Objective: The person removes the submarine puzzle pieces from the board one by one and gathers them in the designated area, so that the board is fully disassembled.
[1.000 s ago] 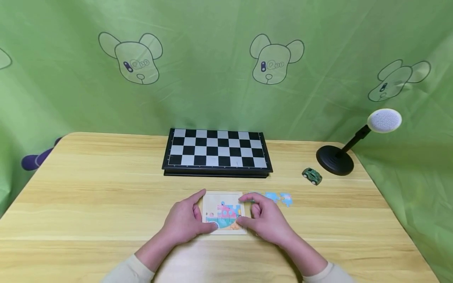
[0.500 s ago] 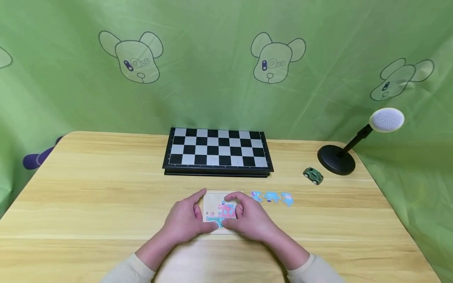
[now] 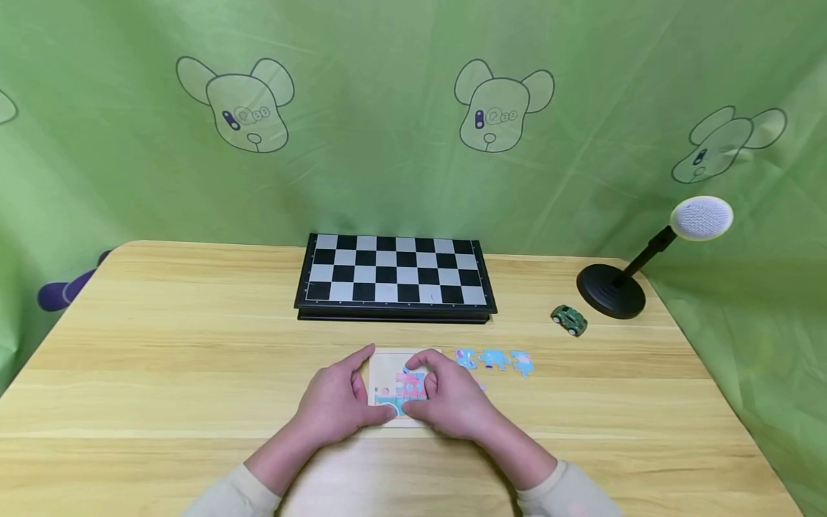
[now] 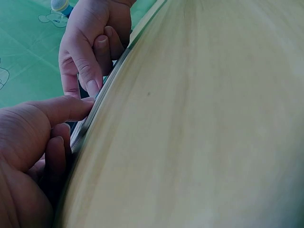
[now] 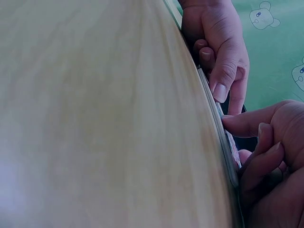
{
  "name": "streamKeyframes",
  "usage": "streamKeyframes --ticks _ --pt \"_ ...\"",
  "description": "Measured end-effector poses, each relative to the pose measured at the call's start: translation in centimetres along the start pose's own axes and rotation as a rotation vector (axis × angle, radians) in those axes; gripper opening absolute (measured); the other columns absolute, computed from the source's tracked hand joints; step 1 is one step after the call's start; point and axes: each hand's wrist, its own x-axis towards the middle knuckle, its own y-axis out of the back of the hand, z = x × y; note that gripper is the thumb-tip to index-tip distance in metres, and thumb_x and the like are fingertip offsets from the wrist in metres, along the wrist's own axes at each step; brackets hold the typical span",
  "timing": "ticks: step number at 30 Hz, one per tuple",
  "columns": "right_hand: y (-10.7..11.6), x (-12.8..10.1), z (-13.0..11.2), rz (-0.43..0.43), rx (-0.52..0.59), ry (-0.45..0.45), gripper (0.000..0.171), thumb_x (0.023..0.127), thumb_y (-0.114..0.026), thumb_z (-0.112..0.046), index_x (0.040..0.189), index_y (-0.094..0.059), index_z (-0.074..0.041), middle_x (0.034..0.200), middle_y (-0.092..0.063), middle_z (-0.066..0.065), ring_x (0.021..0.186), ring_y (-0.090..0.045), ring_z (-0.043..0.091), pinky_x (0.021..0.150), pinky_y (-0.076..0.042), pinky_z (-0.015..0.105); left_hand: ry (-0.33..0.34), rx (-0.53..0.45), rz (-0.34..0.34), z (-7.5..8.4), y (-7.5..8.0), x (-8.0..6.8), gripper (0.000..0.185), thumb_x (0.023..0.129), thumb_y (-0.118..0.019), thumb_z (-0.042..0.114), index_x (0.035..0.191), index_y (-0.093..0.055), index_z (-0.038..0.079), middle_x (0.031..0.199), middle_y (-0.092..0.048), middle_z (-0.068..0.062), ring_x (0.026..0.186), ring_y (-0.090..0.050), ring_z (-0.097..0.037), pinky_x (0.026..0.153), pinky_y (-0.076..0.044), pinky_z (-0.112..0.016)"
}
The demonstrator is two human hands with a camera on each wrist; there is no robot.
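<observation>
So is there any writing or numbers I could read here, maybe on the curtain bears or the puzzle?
Bear drawings on the green curtain: small characters by the snout, too blurred to read with certainty.
Puzzle board under the left hand and right hand: a coloured picture only, no legible text.
Chessboard, toy car, loose puzzle pieces: no writing visible.

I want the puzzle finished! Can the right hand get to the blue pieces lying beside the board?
Probably yes. The right hand rests on the puzzle board, and the loose blue pieces lie on bare table just beyond it on the same side. Nothing stands between them; the toy car sits farther back.
</observation>
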Motion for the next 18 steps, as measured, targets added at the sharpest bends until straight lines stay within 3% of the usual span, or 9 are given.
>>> streamKeyframes --ticks 7,18 --pt "0.04 -0.15 -0.24 0.008 0.012 -0.001 0.052 0.077 -0.086 -0.012 0.118 -0.055 -0.013 0.058 -0.044 0.000 0.047 -0.039 0.015 0.046 -0.030 0.028 0.001 -0.005 -0.001 -0.07 -0.01 0.02 0.099 0.064 -0.094 0.028 0.147 -0.046 0.002 0.062 -0.053 0.004 0.052 -0.049 -0.013 0.048 -0.039 -0.030" --pt "0.06 -0.19 -0.13 0.003 -0.020 0.021 0.044 0.077 -0.086 -0.012 0.114 -0.063 -0.015 0.056 -0.042 -0.001 0.047 -0.039 0.014 0.046 -0.030 0.028 0.001 -0.007 -0.001 -0.06 -0.01 0.01 0.098 0.065 -0.094 0.028 0.147 -0.047 0.003 0.062 -0.053 0.004 0.052 -0.050 -0.013 0.049 -0.039 -0.030"
